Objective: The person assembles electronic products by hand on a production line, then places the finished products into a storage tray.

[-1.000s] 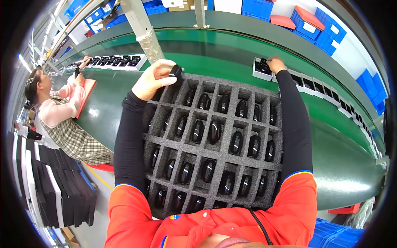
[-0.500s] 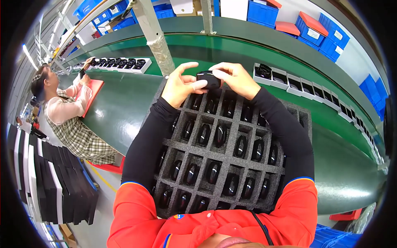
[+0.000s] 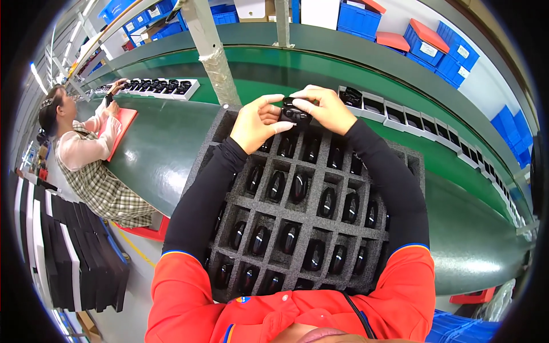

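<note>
Above the far edge of the foam tray (image 3: 274,211), both of my hands hold a small glossy black case (image 3: 295,114). Its upper side now shows shaped hollows or parts, as if the lid were raised. My left hand (image 3: 257,122) grips the left side, index finger at the top and thumb low. From the right, my right hand (image 3: 326,108) pinches it, with the thumb across its top edge. In the grey tray's slots stand several glossy black rounded pieces (image 3: 299,187); my forearms hide some of the slots.
White boxes (image 3: 394,114) with dark contents line the green bench (image 3: 474,211) beyond the tray, to the right. A metal post (image 3: 214,63) rises at far left. A co-worker (image 3: 94,154) sits on the left, near white trays (image 3: 189,90) of black items.
The case went from a smooth closed front to showing inner shapes. My left thumb slid lower and its fingers curled in. The whole view shifted slightly.
</note>
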A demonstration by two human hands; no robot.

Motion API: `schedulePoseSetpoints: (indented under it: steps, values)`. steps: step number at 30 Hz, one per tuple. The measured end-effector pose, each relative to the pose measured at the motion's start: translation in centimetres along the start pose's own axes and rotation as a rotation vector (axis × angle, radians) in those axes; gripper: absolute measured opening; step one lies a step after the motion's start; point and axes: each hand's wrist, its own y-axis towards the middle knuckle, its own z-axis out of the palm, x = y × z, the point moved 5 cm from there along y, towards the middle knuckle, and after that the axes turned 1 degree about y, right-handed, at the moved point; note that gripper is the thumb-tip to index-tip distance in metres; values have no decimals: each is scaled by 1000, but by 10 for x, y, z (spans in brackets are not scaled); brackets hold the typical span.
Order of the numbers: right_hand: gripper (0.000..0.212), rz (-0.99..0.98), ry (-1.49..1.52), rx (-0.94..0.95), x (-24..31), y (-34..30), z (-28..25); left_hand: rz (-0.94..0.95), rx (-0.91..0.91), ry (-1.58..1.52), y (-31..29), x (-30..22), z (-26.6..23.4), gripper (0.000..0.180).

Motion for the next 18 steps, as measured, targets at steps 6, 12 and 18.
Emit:
schedulePoseSetpoints:
  steps: [6,12,18]
  values:
    - [29,419,-400,-255,-121,-14,-110,131,190,927,-4,38,-34,35]
    - [25,614,-921,-292,-206,-46,-155,-72,473,1085,-9,30,-26,39]
    - [26,541,-989,-363,-192,-43,-152,9,195,102,12,11,-29,31]
